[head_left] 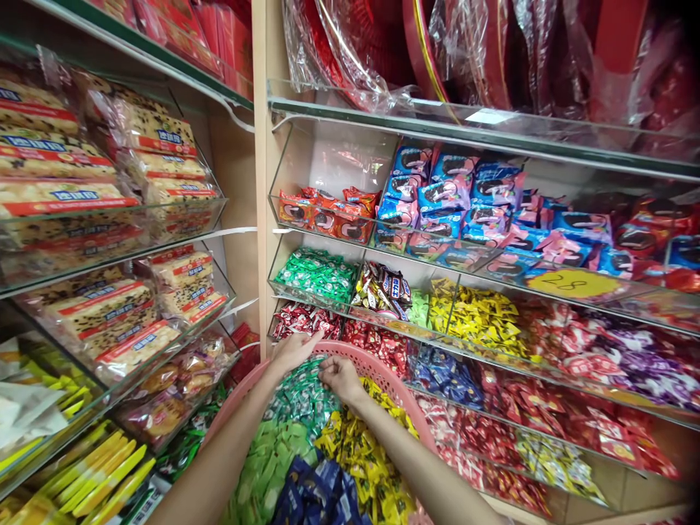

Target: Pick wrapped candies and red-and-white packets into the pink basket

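My left hand (pixel 294 353) lies over the far left rim of a pink plastic basket (pixel 402 390), and its fingers are partly hidden beyond the rim. It appears closed on that rim. Inside the basket, my right hand (pixel 342 378) is closed, its fingers curled together just above dark green wrapped candies (pixel 298 394). What those fingers hold, if anything, cannot be made out. Nearer to me, the basket also holds light green wrapped candies (pixel 273 456), yellow wrapped candies (pixel 377 467) and dark blue packets (pixel 317 496), each kind in its own heap.
Glass shelves (pixel 486 124) with divided bins rise behind and to the right. One bin has green candies (pixel 317 275), another yellow candies (pixel 481 313); blue snack packs (pixel 453 189) sit above. Packaged breads (pixel 109 313) fill the left shelves. A yellow price tag (pixel 574 283) hangs at right.
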Available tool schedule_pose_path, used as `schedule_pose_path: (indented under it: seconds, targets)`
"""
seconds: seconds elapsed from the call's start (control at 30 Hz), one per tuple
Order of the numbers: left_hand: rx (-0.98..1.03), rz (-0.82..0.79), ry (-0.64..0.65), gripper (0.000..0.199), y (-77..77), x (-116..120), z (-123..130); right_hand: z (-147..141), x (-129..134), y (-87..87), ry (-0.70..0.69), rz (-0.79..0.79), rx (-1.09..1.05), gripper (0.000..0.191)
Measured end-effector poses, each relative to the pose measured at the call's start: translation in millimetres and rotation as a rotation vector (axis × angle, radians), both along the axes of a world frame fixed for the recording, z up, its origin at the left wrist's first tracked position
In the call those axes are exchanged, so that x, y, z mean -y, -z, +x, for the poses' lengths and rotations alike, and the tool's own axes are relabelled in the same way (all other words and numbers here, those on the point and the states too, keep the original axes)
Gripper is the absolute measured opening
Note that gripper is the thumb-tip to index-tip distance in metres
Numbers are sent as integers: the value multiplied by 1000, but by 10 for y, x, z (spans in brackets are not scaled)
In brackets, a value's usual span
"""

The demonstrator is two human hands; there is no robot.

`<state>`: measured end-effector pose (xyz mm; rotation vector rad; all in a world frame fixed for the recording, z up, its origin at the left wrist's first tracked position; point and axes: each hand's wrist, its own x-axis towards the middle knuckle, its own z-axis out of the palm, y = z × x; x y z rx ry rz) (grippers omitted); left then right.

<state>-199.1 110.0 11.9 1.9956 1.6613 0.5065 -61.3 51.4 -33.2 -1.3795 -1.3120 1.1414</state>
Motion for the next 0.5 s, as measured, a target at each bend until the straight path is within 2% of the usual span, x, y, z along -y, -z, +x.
schedule_pose_path:
  seconds: [0.13,0.27,0.5]
  targets:
    - [-5,8,-4,61,-4,-6,11,21,-16,26,20,93,189,11]
    - [7,29,15,57,15,-28,23,20,-1,-25,32,177,284,6]
    - [20,31,26,56,14,-29,18,-20,21,-84,70,177,432,3]
